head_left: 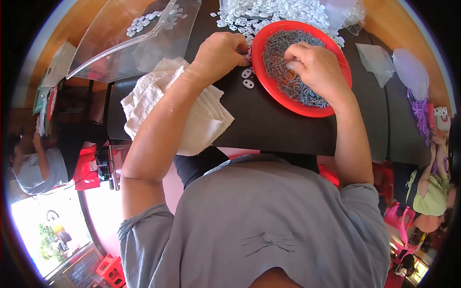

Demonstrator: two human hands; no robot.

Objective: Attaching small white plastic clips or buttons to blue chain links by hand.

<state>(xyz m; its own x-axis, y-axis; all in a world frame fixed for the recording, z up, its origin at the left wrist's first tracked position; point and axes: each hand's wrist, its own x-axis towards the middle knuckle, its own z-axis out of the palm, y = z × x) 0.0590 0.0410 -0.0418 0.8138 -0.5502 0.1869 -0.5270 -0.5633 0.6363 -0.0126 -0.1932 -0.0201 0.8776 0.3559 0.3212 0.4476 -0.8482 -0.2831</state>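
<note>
Red bowl [314, 112], white pcs. [278, 9], cloth [201, 127] & gray shirt [269, 201], as seen from where I stand: no txt., nos., labels or signs legible; far bkgd. too small to tell.

A: Where's the right hand [317, 72]?
B: Over the round, shallow red plastic bowl [307, 111], fingers bent at the small grey metal screws [278, 67] inside.
A: And the left hand [216, 55]?
B: Beside the bowl's left rim, thumb and forefinger curled near small white oval two-holed plastic pieces [248, 84].
A: Beneath that forearm?
B: Folded cream cloth [206, 122], on the dark, smooth tabletop [278, 129].
</note>
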